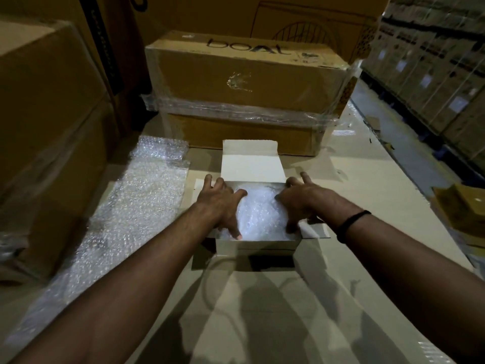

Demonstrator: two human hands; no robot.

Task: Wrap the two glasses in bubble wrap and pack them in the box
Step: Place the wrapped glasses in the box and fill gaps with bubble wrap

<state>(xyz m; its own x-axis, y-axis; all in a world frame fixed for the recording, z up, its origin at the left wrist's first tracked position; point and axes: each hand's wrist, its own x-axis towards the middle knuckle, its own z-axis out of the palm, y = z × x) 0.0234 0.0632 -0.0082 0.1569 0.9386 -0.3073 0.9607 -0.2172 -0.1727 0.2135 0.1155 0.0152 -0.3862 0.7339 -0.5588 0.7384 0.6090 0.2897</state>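
A small white cardboard box stands open on the work surface, its lid flap folded back away from me. Inside lies a bundle of bubble wrap; the glasses themselves are hidden in it. My left hand rests on the left side of the box with fingers spread, thumb and fingertips touching the bundle. My right hand presses on the bundle's right side, fingers spread over the box's right wall. A black band circles the right wrist.
A long sheet of bubble wrap lies flat to the left of the box. Behind it stand stacked brown cartons bound in plastic film. A big carton walls the left. Shelved boxes line the right, and a small carton sits there.
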